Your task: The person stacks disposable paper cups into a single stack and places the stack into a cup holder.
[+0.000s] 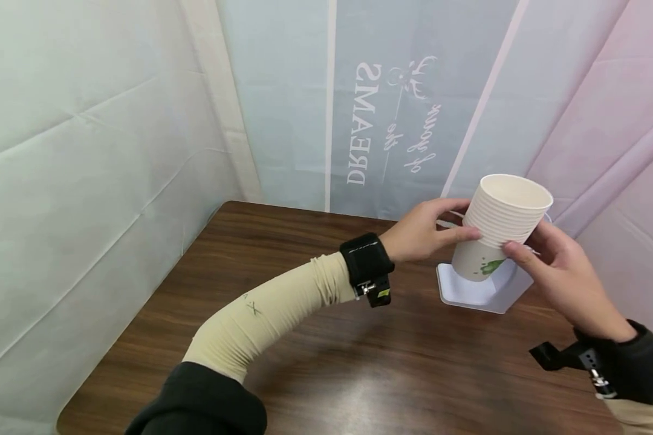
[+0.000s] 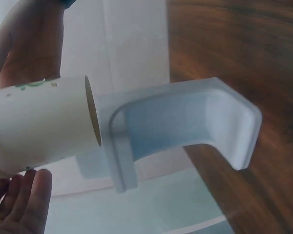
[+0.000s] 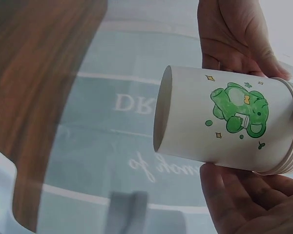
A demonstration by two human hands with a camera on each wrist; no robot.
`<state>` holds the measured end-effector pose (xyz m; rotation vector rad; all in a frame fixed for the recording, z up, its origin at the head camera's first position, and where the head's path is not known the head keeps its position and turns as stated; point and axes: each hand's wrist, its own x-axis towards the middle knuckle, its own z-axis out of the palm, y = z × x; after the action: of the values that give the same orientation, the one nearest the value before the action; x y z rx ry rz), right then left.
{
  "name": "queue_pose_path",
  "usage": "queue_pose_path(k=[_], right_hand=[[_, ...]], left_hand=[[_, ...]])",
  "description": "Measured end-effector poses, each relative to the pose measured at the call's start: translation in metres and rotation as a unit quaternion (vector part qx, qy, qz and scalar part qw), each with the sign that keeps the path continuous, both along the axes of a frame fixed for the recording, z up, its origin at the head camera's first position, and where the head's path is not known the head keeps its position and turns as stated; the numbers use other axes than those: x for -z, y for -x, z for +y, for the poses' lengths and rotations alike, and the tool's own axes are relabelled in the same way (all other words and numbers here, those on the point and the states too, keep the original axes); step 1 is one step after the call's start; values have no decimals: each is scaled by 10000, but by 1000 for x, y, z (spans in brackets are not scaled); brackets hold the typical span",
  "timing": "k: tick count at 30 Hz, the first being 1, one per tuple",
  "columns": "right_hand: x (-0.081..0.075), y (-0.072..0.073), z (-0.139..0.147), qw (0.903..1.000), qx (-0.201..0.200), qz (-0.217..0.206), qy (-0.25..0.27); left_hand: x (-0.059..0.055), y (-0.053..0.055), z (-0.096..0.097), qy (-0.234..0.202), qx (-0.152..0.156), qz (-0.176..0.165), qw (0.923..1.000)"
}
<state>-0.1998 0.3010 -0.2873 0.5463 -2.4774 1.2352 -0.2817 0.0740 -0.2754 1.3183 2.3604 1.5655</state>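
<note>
A stack of white paper cups point(image 1: 503, 220) is held in both hands, mouth upward and slightly tilted. My left hand point(image 1: 421, 232) grips its left side near the stacked rims, thumb on the near face. From the right, my right hand point(image 1: 568, 275) holds it, the thumb on the front and the other fingers behind. A green cartoon bear is printed on the lowest cup point(image 3: 234, 117) in the right wrist view. Below the stack is a white holder point(image 2: 171, 114) with a flat base and raised sides; in the left wrist view the cup's bottom is apart from it.
The brown wood-grain table point(image 1: 348, 368) extends to the left and front. A pale blue printed curtain point(image 1: 288, 109) hangs along its back edge, with a white cloth point(image 1: 98, 151) at left and a pink one point(image 1: 620, 151) at right.
</note>
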Motion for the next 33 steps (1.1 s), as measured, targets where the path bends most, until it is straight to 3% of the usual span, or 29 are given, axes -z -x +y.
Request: queue_pose_path(k=[15,20,25,33], right_hand=[[-35,16,19,9985,365,305,260],[-48,24,25,9960,405,523,593],[-55,29,35,9955,455,643,529],[-59,40,47,9958,699,437,401]], left_hand=[[-41,17,32,-53,-41,-246,9997],[-57,20,47,-56,-307,-242,9992],[-70,23,62,137,-636,-272,9975],[-82,35,80,573,-661,-250,9958]])
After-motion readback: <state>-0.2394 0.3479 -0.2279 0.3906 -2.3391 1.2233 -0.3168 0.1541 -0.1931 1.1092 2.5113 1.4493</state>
